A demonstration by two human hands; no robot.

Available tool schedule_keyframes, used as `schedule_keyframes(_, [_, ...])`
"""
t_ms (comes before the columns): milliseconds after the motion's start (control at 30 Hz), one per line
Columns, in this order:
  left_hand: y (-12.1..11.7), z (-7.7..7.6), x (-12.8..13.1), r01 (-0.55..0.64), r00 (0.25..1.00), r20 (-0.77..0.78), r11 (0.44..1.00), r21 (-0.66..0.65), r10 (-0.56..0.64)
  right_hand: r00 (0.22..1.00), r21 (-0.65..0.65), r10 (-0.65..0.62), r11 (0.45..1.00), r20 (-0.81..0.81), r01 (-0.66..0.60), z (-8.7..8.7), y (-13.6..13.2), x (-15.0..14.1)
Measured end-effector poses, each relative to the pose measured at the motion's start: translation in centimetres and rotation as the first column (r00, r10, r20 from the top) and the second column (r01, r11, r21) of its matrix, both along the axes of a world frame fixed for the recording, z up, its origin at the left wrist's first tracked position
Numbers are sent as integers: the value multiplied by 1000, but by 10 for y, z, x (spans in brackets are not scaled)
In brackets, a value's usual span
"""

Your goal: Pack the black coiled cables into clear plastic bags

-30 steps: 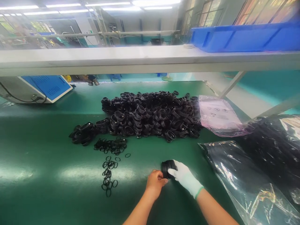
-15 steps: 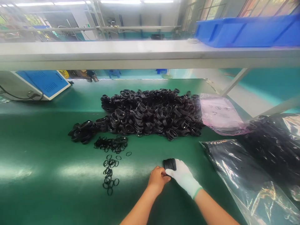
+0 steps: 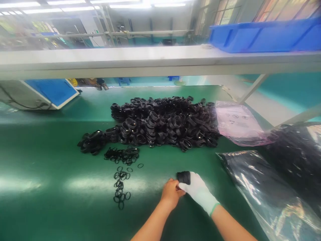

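Note:
My right hand, in a white glove with a green cuff, is closed around a stack of black rings held just above the green work surface. The ribbed side of the stack faces up, and its right end disappears under the gloved fingers. My bare left hand is closed beside the near edge of the stack, its fingertips meeting the gloved thumb. What lies between the left fingertips is hidden. To the left, loose thin black rings lie scattered below a small heap of similar rings.
Behind the hands spreads a large pile of black ring bundles. Clear plastic bags with black contents lie at right, near a pinkish plastic bag. A white shelf crosses above, carrying a blue bin.
The view has shifted slightly, so everything sits a little further right and lower. The ribs of the held stack look less distinct. Both hands keep nearly the same grip.

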State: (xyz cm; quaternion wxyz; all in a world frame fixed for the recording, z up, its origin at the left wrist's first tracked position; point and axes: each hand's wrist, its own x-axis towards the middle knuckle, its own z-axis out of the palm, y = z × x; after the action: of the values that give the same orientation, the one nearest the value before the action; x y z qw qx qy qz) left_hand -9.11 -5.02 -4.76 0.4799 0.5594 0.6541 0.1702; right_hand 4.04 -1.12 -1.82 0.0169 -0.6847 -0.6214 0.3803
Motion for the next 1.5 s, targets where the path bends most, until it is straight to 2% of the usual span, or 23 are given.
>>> schedule_keyframes(67, [8, 13, -17, 36, 995, -96, 999, 40, -32, 1000, -11, -8, 1000, 16, 8, 0, -2, -2])
schedule_keyframes(133, [24, 31, -51, 11, 940, -339, 990, 144, 39, 1000, -40, -7, 999, 16, 8, 0, -3, -1])
schedule_keyframes(167, [34, 41, -72, -18, 860, -493, 973, 230, 132, 1000, -59, -7, 998, 15, 8, 1, -3, -1])
schedule_keyframes(200, [44, 50, -94, -55, 729, -648, 962, 266, 220, 1000, -78, -9, 997, 16, 11, 1, -3, -1])
schedule_keyframes(233, [54, 59, -115, -94, 661, -704, 959, 267, 260, 1000, -94, -15, 995, 20, 17, 2, -3, -1])
schedule_keyframes(300, [73, 71, -150, -111, 597, -758, 963, 245, 262, 999, -101, -29, 994, 26, 32, 4, -4, -1])
schedule_keyframes(367, [87, 77, -171, -98, 585, -779, 973, 207, 225, 999, -75, -32, 997, 24, 33, 6, -5, -2])
schedule_keyframes(467, [97, 84, -181, -52, 589, -789, 983, 178, 174, 999, -33, -40, 999, 5, 41, 6, -4, -4])
schedule_keyframes(567, [93, 91, -170, -13, 598, -777, 972, 236, 197, 997, -36, -75, 997, -5, 75, 6, -1, -5])
schedule_keyframes(600, [87, 92, -160, -22, 635, -742, 965, 262, 215, 996, -40, -85, 996, -5, 85, 6, -1, -5])
schedule_keyframes(667, [70, 85, -129, -90, 797, -564, 965, 245, 217, 995, -44, -95, 995, -4, 95, 7, -1, -5])
schedule_keyframes(700, [61, 77, -110, -108, 912, -378, 983, 148, 157, 995, -45, -98, 994, -5, 97, 7, -2, -5])
schedule_keyframes(733, [51, 67, -90, -110, 984, -141, 994, 9, 110, 995, -43, -97, 994, -8, 97, 7, -2, -5])
schedule_keyframes(800, [36, 45, -53, -72, 997, 2, 991, -112, 72, 996, -27, -86, 996, -20, 86, 6, -3, -4])
schedule_keyframes(867, [27, 25, -29, -72, 992, 88, 986, -148, 86, 997, -7, -73, 997, -31, 73, 3, -4, -3])
schedule_keyframes(967, [23, 9, -17, -99, 979, 161, 984, -151, 123, 997, 9, -67, 998, -38, 67, -4, -4, -1])
schedule_keyframes(1233, [23, 5, -18, -171, 962, 196, 979, -109, 190, 995, -9, -93, 996, -32, 93, -4, -5, -3])
schedule_keyframes(1500, [25, 6, -25, -41, 947, 297, 967, -253, 118, 987, -33, -154, 987, 46, 156, -2, -6, -15])
